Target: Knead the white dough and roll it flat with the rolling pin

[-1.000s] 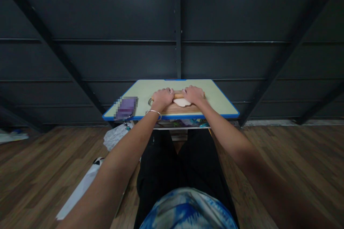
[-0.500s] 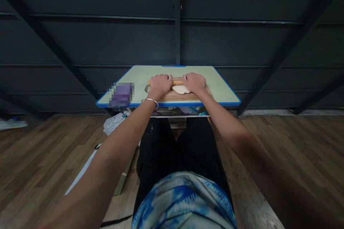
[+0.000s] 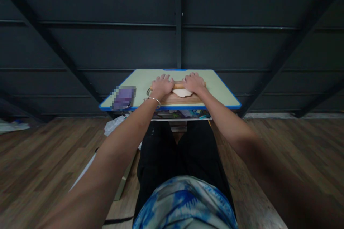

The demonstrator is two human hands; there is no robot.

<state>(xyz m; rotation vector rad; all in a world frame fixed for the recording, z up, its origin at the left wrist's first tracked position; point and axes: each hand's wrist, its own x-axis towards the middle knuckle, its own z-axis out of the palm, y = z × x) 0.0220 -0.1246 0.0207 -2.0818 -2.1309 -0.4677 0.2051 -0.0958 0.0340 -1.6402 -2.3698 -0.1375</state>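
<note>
A wooden rolling pin (image 3: 178,86) lies crosswise over a flattened piece of pale dough (image 3: 182,92) on a wooden board (image 3: 180,99). My left hand (image 3: 162,85) rests on the pin's left part, palm down, fingers stretched forward past it. On the right part, my right hand (image 3: 193,82) lies the same way, its fingers also reaching forward. Both hands press on the pin from above rather than wrapping it. The dough shows between them, on the near side of the pin; its far part is hidden. A bracelet (image 3: 152,101) circles my left wrist.
The board sits on a small pale-green table (image 3: 223,94) with a blue edge. A blurred purple object (image 3: 124,96) lies at its left. Below the tabletop, a shelf (image 3: 180,115) holds assorted things. A dark panelled wall (image 3: 129,46) stands behind.
My fingers were curled over the rolling pin and are now straightened forward, with the palms on top. A little more dough shows on the near side. The whole view has shifted slightly down.
</note>
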